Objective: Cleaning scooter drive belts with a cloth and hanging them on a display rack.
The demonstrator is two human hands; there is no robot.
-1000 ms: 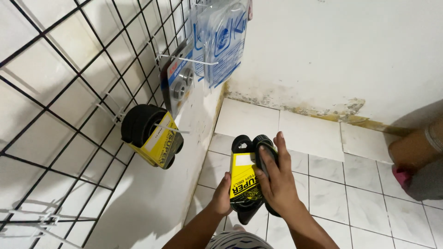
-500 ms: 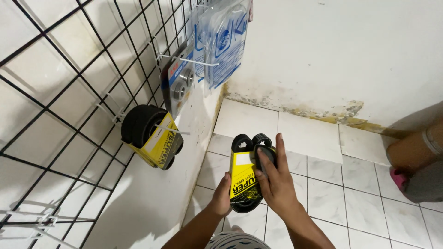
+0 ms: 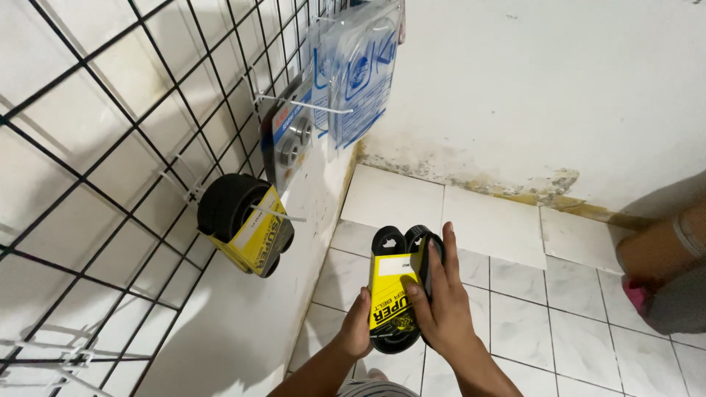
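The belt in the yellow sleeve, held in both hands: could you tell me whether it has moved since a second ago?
No. The belt in the yellow sleeve keeps its spot, just right of the wall's foot below the wire grid.

A coiled black belt [image 3: 401, 294] in a yellow sleeve, held upright.

belt [image 3: 393, 294]: lower loop hidden by hands | bystander's leg [image 3: 662, 257]: cut off, probably
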